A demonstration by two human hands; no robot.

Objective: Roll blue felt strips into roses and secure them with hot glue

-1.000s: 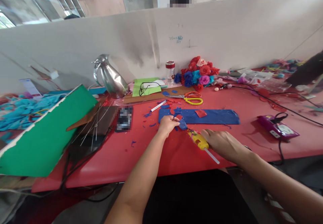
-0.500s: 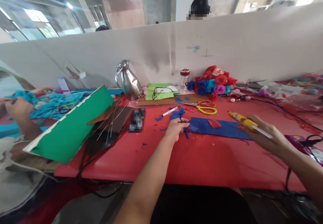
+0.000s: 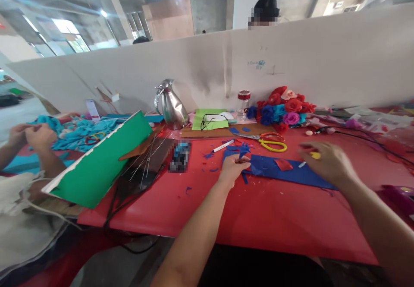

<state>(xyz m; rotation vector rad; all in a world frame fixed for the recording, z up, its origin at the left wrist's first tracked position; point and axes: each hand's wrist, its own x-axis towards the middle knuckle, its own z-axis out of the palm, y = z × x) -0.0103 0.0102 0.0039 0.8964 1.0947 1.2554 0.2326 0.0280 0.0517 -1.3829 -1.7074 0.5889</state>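
Observation:
My left hand pinches a small blue scrap at the left end of a blue strip lying on the red tabletop. The strip looks like crepe paper or cloth; I cannot tell which. Over its right part, my right hand is closed around a yellow tool with a thin white stick showing below the fingers. The hand hides most of this tool. A red square rests on the strip. Just behind lie scissors with yellow and red handles and a white pen-like stick.
At the back stand a metal jug, a lidded glass jar and a bunch of paper flowers. To the left, a green board leans beside thin wires. A co-worker's hands are at the far left.
My right hand has moved left and slightly up over the strip, turning the yellow tool so its white stick points down-left. My left hand stays at the strip's left end, lifting a blue scrap.

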